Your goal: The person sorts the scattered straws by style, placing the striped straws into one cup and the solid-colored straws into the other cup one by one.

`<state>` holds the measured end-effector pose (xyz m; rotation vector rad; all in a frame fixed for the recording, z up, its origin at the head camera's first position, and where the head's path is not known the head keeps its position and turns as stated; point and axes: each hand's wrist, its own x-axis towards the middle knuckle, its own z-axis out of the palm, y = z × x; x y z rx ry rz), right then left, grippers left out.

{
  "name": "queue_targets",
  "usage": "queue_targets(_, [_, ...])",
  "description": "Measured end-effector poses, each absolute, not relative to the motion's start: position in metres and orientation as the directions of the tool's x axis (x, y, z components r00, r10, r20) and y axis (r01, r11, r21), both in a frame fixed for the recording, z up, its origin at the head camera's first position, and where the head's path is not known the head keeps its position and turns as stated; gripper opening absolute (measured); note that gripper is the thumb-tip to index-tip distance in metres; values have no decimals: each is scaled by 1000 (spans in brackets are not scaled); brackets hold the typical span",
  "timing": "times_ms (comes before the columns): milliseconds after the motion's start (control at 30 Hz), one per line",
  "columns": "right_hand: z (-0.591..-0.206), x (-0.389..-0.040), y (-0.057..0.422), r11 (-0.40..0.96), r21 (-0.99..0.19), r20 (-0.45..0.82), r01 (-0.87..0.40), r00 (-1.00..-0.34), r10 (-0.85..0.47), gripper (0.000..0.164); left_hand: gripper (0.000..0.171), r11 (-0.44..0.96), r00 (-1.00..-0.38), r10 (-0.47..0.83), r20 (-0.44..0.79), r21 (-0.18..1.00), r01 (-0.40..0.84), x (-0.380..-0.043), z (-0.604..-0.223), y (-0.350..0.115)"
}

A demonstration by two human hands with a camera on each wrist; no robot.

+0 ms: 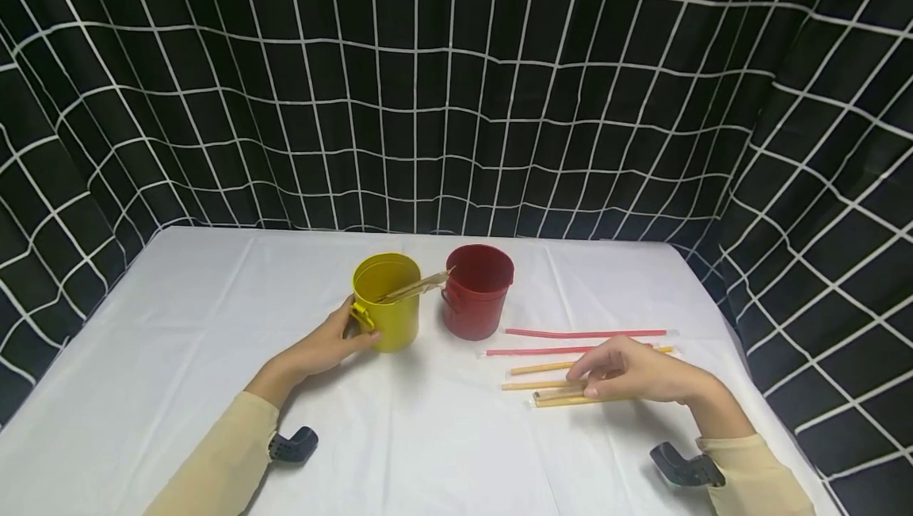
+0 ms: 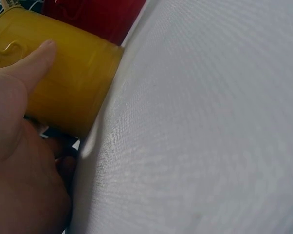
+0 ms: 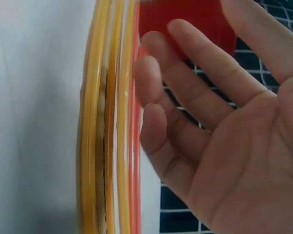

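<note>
My left hand (image 1: 324, 349) grips a small yellow bucket (image 1: 399, 326), its thumb (image 2: 37, 63) laid along the bucket's side and its other fingers largely hidden behind. Thin tan sticks in clear wrapping (image 1: 417, 288) lean out of that bucket toward the right. Over a row of wrapped yellow straws (image 1: 563, 401) hovers my right hand (image 1: 635, 373); its fingers are loosely bent, and the right wrist view shows the palm (image 3: 248, 161) holding nothing. A brownish strip (image 3: 101, 117) lies among the yellow straws.
Just right of the yellow bucket stands a dark red bucket (image 1: 476, 306). Two red straws (image 1: 585, 334) lie behind the yellow ones, the nearer partly covered by the right hand. A white cloth (image 1: 442, 452) covers the table, and black curtains with white grid lines (image 1: 414, 88) surround it.
</note>
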<state>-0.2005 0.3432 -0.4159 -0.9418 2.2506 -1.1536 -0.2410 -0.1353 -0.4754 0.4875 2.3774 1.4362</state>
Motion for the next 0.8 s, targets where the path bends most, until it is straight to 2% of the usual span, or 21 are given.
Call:
queue_targets(233, [-422, -205, 353, 490, -770, -95, -410, -685, -723, 22, 94, 447, -896, 432, -108, 888, 109, -243, -478, -136])
queue_targets(500, [-433, -207, 351, 482, -770, -73, -418, -693, -717, 18, 94, 448, -898, 426, -114, 889, 99, -242, -479, -138])
queue_targets(633, [-435, -206, 349, 495, -773, -72, -397, -720, -691, 16, 93, 436, -894, 435, -104, 894, 108, -243, -480, -137])
queue_targets(800, [-435, -205, 341, 598, -736, -142, -319, -791, -596, 14, 92, 420, -893, 441, -88, 900, 119, -245, -480, -137])
